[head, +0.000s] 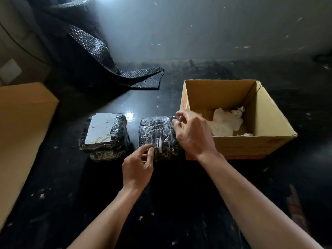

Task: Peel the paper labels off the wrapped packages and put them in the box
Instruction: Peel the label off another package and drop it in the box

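Two black wrapped packages lie side by side on the dark surface. The left package [105,135] carries a white paper label [101,129] on top. The right package [158,137] shows only thin white scraps on its wrap. My left hand [137,168] hovers at that package's near edge, fingers curled and apart, holding nothing. My right hand [192,135] sits over its right side beside the box, thumb and fingers pinched at the far right corner; whether they grip anything is unclear. The open cardboard box [269,126] stands to the right with crumpled white labels [226,123] inside.
A large closed cardboard box [23,123] stands at the left. A sheet of black bubble wrap [100,56] trails down from the back left onto the surface. Small paper bits are scattered about. A wall rises behind.
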A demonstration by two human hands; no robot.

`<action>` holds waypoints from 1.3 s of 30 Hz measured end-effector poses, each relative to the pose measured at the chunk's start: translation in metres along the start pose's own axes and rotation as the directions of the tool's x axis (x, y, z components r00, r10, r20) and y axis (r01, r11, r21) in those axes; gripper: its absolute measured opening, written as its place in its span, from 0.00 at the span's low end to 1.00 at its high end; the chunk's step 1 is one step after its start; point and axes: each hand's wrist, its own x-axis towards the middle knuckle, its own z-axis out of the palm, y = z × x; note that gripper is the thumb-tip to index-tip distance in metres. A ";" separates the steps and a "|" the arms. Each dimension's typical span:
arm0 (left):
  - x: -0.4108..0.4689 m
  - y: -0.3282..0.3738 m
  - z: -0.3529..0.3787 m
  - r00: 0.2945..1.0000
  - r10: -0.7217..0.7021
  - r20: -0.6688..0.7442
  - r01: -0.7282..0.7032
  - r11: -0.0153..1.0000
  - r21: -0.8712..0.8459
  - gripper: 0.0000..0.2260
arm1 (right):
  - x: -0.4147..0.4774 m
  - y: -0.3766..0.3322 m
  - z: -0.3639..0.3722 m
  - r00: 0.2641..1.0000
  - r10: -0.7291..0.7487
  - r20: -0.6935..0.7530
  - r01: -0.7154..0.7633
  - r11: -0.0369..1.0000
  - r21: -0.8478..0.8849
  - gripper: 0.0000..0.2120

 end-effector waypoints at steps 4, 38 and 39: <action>-0.017 -0.059 -0.003 0.994 -0.072 0.083 0.053 0.975 0.214 0.12 | -0.028 -0.004 0.050 0.961 0.232 0.152 -0.228 0.973 -0.046 0.27; -0.013 -0.123 0.003 0.690 -0.543 0.478 0.153 0.756 0.637 0.38 | -0.076 0.066 0.108 0.827 0.450 0.336 -0.560 0.613 0.557 0.35; -0.013 -0.122 0.002 0.687 -0.544 0.482 0.145 0.753 0.642 0.38 | -0.082 0.065 0.105 0.834 0.435 0.339 -0.550 0.624 0.555 0.34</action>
